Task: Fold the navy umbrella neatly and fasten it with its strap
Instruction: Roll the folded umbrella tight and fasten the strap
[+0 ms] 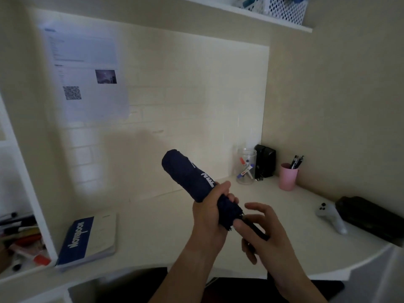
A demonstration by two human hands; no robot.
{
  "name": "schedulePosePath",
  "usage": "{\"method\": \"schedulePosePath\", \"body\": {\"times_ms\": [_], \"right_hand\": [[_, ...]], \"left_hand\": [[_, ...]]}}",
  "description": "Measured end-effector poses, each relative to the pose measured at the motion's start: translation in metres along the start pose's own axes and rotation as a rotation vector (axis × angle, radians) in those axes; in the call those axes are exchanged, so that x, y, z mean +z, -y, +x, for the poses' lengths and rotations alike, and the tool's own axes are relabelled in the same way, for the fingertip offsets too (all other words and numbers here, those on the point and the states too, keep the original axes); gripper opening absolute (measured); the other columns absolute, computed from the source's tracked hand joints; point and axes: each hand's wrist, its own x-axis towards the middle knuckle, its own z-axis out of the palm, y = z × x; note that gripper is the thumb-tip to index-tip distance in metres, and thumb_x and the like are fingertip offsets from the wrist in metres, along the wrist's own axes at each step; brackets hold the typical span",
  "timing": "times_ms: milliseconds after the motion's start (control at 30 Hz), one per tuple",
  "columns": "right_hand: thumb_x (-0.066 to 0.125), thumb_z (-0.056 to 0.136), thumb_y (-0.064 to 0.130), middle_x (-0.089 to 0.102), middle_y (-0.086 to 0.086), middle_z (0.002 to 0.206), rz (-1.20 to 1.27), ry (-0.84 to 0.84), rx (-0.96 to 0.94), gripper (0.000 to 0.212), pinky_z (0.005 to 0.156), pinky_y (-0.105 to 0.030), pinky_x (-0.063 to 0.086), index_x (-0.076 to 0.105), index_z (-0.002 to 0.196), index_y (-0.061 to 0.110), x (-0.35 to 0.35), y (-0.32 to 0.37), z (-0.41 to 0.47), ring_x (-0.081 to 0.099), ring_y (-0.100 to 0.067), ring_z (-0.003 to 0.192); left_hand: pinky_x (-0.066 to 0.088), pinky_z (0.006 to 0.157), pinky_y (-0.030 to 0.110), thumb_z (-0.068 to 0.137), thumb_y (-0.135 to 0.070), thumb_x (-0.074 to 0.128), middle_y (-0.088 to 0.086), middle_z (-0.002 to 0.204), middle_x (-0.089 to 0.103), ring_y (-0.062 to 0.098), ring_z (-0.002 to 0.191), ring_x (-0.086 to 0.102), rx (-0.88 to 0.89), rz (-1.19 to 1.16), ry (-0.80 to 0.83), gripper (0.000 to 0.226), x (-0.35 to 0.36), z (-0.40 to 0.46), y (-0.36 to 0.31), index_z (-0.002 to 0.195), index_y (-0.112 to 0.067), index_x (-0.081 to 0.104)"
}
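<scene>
The navy umbrella (188, 173) is rolled into a tight bundle with white lettering and tilts up to the left above the desk. My left hand (209, 213) grips its lower part, fingers wrapped round the fabric. My right hand (262, 230) holds the black handle (255, 229) just below the fabric's edge, with the upper fingers spread loosely. The strap is not clearly visible.
A blue and white notebook (87, 239) lies on the white desk (153, 226) at the left. A clear jar of markers (246, 167), a black speaker (265, 160) and a pink pen cup (288, 177) stand at the back right. A grey controller (332, 217) and black case (369, 217) lie right.
</scene>
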Motion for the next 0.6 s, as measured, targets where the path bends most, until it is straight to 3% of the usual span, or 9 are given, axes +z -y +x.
{"method": "schedulePosePath", "body": {"times_ms": [67, 133, 233, 333, 400, 467, 533, 600], "right_hand": [[0.076, 0.084, 0.015, 0.071, -0.006, 0.084, -0.034, -0.028, -0.083, 0.028, 0.038, -0.020, 0.035, 0.068, 0.110, 0.024, 0.001, -0.004, -0.005, 0.044, -0.021, 0.040], [0.072, 0.084, 0.008, 0.065, -0.013, 0.070, 0.118, -0.027, -0.037, 0.021, 0.035, -0.014, 0.026, 0.072, 0.104, 0.013, -0.008, -0.002, -0.009, 0.033, -0.015, 0.034], [0.067, 0.083, 0.019, 0.046, -0.014, 0.048, 0.250, -0.011, 0.164, 0.021, 0.038, -0.017, 0.008, 0.073, 0.096, 0.003, -0.043, 0.012, -0.022, 0.023, -0.012, 0.028], [0.064, 0.088, 0.031, 0.034, -0.008, 0.046, 0.167, 0.081, 0.370, 0.027, 0.043, -0.029, 0.007, 0.070, 0.075, 0.008, -0.081, 0.030, -0.046, 0.021, -0.013, 0.031], [0.066, 0.086, 0.031, 0.040, -0.008, 0.051, 0.059, 0.055, 0.417, 0.025, 0.043, -0.027, 0.014, 0.070, 0.078, 0.008, -0.100, 0.037, -0.061, 0.027, -0.014, 0.035], [0.070, 0.080, 0.029, 0.056, -0.014, 0.061, -0.002, -0.067, 0.367, 0.026, 0.046, -0.026, 0.031, 0.072, 0.089, 0.004, -0.115, 0.040, -0.080, 0.045, -0.015, 0.044], [0.073, 0.079, 0.019, 0.070, -0.022, 0.084, -0.005, -0.268, 0.270, 0.027, 0.061, -0.032, 0.047, 0.073, 0.102, 0.006, -0.133, 0.037, -0.103, 0.059, -0.021, 0.060], [0.070, 0.083, 0.004, 0.072, -0.022, 0.097, 0.027, -0.448, 0.194, 0.028, 0.073, -0.035, 0.053, 0.070, 0.110, 0.008, -0.155, 0.027, -0.132, 0.064, -0.026, 0.074]], "left_hand": [[0.054, 0.062, 0.034, 0.082, -0.003, 0.077, 0.011, 0.067, 0.056, 0.022, 0.059, 0.058, 0.030, 0.029, -0.059, 0.017, 0.005, -0.005, 0.006, 0.076, -0.009, 0.062], [0.059, 0.070, 0.039, 0.077, -0.016, 0.085, 0.014, 0.078, 0.069, 0.027, 0.073, 0.068, 0.051, 0.184, -0.008, 0.024, 0.002, -0.012, 0.007, 0.087, -0.003, 0.068], [0.056, 0.095, 0.044, 0.077, -0.043, 0.084, 0.008, 0.115, 0.076, 0.026, 0.109, 0.072, 0.032, 0.434, 0.128, 0.054, -0.022, -0.024, -0.002, 0.117, -0.009, 0.071], [0.056, 0.093, 0.049, 0.073, -0.047, 0.081, 0.003, 0.122, 0.074, 0.026, 0.110, 0.072, 0.050, 0.338, 0.069, 0.066, -0.044, -0.034, -0.013, 0.132, -0.022, 0.064], [0.061, 0.084, 0.048, 0.071, -0.036, 0.085, 0.001, 0.122, 0.074, 0.028, 0.109, 0.072, 0.093, 0.326, 0.093, 0.069, -0.046, -0.042, -0.006, 0.135, -0.029, 0.061], [0.062, 0.077, 0.042, 0.077, -0.026, 0.078, 0.007, 0.123, 0.073, 0.030, 0.108, 0.072, 0.128, 0.345, 0.092, 0.055, -0.041, -0.056, 0.015, 0.129, -0.025, 0.062], [0.063, 0.076, 0.038, 0.080, -0.022, 0.074, 0.013, 0.119, 0.072, 0.031, 0.104, 0.074, 0.118, 0.353, 0.054, 0.045, -0.033, -0.070, 0.041, 0.123, -0.018, 0.061], [0.063, 0.076, 0.034, 0.083, -0.022, 0.075, 0.014, 0.118, 0.071, 0.028, 0.101, 0.075, 0.039, 0.359, 0.050, 0.041, -0.025, -0.081, 0.071, 0.121, -0.014, 0.060]]}}
